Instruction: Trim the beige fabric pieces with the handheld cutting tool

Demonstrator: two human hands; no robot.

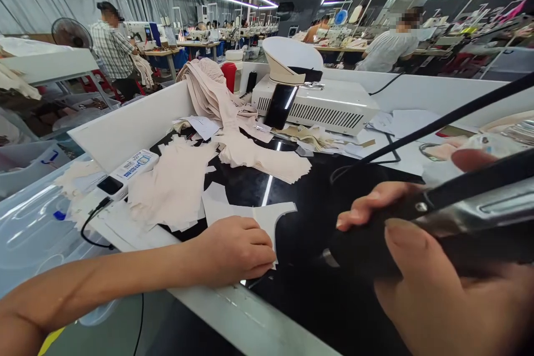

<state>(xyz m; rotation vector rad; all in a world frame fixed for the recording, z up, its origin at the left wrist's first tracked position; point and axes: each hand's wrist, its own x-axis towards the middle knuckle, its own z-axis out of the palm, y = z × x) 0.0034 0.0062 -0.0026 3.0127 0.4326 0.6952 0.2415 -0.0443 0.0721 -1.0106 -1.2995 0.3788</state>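
Observation:
My left hand (240, 247) lies at the near edge of the black glossy tabletop, fingers curled closed on the lower part of a white cut piece (267, 216) with curved edges. Part of that piece is covered by the hand. On the right, close to the camera, my right hand (438, 283) is wrapped round a black corded hand tool (467, 211) with a metal barrel. The tool is blurred and its exact kind cannot be made out. Its tip is apart from the white piece. Beige notched cut pieces (171, 183) are piled left of the white piece, and a curved stack (267, 158) lies behind it.
A white vented box (317, 103) stands at the back with a white cap-shaped item (292, 58) on top and a phone (281, 105) leaning on it. A black cable (450, 114) crosses the right side. A white labelled device (139, 167) sits left. Two people work farther back.

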